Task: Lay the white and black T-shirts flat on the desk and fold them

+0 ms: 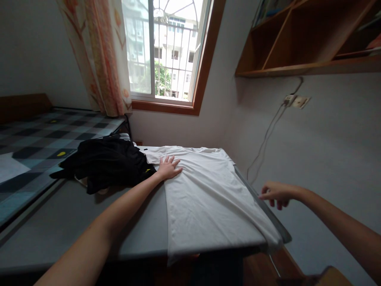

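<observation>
A white T-shirt [205, 198] lies spread over the right part of the grey table [139, 226], its near edge hanging slightly over the front. Creases run across the cloth. My left hand [169, 168] rests flat on the shirt's left side with the fingers spread. Beyond the table's right edge, my right hand [276, 194] hovers in the air, apart from the shirt. Its fingers curl downward and are a little blurred; whether anything is in them does not show. Beside my left forearm lies a crumpled heap of black clothing [110, 163].
On the left is a bed with a checked cover [32, 131] and a white sheet-like piece [12, 167]. A window [174, 51] and a floral curtain [104, 59] are behind the table. A wooden shelf [297, 69] hangs at upper right, above a socket with cables [290, 100].
</observation>
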Demonstrator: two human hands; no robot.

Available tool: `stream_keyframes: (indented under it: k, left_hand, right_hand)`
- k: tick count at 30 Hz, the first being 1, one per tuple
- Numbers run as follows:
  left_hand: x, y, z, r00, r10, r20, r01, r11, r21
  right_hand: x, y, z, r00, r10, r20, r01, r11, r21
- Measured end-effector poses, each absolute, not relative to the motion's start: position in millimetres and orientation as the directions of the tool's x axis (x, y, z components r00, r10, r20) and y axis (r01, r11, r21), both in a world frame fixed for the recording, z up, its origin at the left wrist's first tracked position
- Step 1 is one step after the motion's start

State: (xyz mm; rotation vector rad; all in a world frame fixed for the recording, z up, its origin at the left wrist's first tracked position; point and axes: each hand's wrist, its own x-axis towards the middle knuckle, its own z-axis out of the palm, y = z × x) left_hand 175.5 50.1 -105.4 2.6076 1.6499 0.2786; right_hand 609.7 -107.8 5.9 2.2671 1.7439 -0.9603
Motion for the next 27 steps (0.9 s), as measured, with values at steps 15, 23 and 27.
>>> stream_keyframes:
  k: [15, 23, 27]
  left_hand:
    - [170, 37, -97, 0.473, 0.881, -0.021, 0.872, -0.465, 0.155]
    - [171, 39, -100, 0.477, 0.879, -0.009, 0.868, -0.47, 0.162]
    - [173, 52, -98, 0.459, 0.888, -0.018, 0.878, -0.451, 0.16]
  right_hand:
    - [493, 35, -89, 0.092, 0.995, -0.046, 0.995, -0.094, -0.033]
    - [494, 26, -114, 0.189, 0.982, -0.022, 0.982, -0.19, -0.007]
    - [492, 29, -112, 0.197, 0.98, -0.027, 0.98, -0.197, -0.01]
